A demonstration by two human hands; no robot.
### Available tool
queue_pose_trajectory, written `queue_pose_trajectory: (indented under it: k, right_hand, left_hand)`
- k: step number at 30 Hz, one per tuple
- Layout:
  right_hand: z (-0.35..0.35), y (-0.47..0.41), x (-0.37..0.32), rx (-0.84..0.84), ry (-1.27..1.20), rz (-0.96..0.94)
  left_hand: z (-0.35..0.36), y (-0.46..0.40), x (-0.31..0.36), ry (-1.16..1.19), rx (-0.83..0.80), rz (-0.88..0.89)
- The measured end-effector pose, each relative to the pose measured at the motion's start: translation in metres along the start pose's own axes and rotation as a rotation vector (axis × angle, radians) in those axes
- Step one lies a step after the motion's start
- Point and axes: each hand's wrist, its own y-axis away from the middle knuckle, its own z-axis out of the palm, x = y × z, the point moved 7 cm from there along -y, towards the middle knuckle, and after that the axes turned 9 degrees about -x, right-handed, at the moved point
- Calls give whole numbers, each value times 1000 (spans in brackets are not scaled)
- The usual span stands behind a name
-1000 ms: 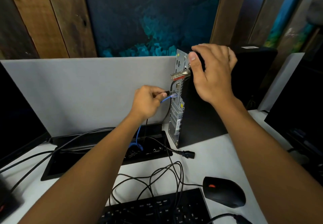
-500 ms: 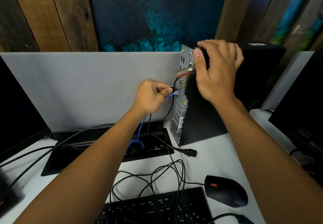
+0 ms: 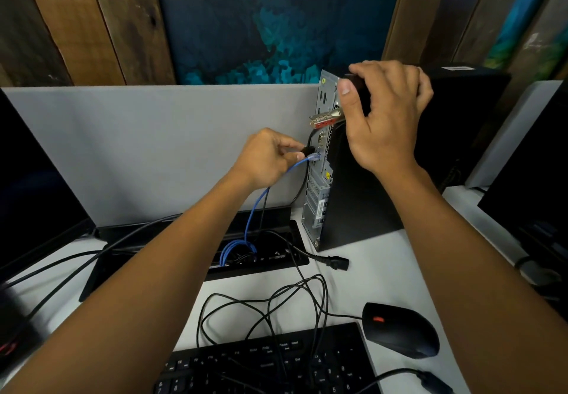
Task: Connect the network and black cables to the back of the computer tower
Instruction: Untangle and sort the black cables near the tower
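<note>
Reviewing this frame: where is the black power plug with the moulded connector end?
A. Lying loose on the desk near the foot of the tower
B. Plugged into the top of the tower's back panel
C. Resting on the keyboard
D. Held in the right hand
A: the black power plug lies unconnected on the white desk by the base of the computer tower, with neither hand touching it.
</note>
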Motion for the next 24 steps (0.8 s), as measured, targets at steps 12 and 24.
queue_pose_trajectory:
  k: [12, 24]
  right_hand:
    - [-2, 0, 0, -17, -32, 26]
    - [-17, 83, -39, -141, -411, -23]
  left_hand:
    - [-30, 73, -109, -221, -119, -295]
    - [7, 60, -126, 219, 14, -402]
